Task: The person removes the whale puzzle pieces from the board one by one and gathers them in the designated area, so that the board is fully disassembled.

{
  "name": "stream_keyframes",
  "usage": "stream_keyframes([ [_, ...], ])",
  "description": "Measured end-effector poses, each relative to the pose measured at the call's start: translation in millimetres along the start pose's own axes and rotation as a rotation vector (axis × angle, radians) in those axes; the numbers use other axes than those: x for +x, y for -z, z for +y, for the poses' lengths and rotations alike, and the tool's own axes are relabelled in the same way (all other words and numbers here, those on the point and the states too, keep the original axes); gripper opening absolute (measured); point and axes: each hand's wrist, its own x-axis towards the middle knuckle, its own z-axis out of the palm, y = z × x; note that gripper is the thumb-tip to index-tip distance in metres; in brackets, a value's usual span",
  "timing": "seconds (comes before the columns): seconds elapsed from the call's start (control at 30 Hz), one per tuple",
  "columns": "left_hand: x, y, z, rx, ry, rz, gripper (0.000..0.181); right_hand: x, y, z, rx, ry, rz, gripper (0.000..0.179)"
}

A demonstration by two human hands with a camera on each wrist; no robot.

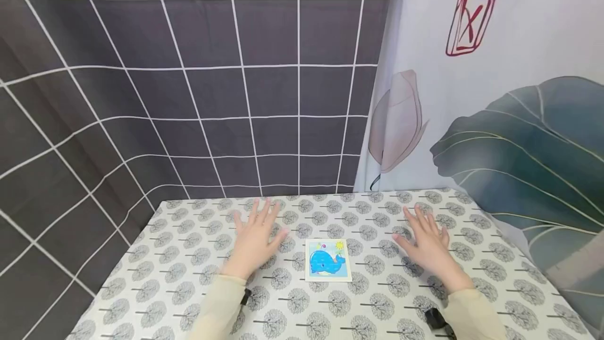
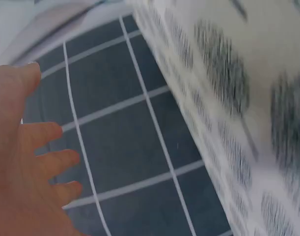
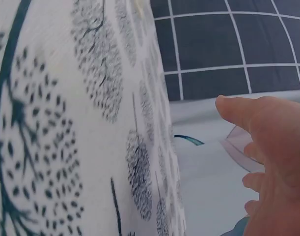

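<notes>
A small square picture puzzle or card [image 1: 329, 259] with a blue whale, a yellow sun and a pale border lies flat on the patterned cloth. To its left is my left hand [image 1: 256, 240], fingers spread and holding nothing. On the other side, farther off, my right hand [image 1: 427, 245] is likewise spread with nothing in it. Neither hand touches the square. In the left wrist view the left hand [image 2: 27, 157] shows its thumb and fingers apart. The right hand [image 3: 277, 157] appears at the right edge of the right wrist view, also empty.
The table [image 1: 189, 298] wears a white cloth printed with grey trees. A dark curtain with white grid lines [image 1: 264, 93] hangs behind and to the left. A pale curtain with leaf and flower prints [image 1: 528, 151] hangs at the right.
</notes>
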Motion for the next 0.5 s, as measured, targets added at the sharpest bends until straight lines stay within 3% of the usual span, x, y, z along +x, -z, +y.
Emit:
stream_keyframes([
  [0.27, -2.7, -20.4, 19.4, 0.067, -0.158, -0.085, 0.068, 3.2, -3.9, -14.6, 0.064, 0.040, -0.015, 0.075],
  [0.5, -0.8, -33.0, 29.3, 0.150, -0.252, -0.138, 0.068, 5.9, -5.4, -29.2, 0.085, 0.096, -0.008, 0.071],
])
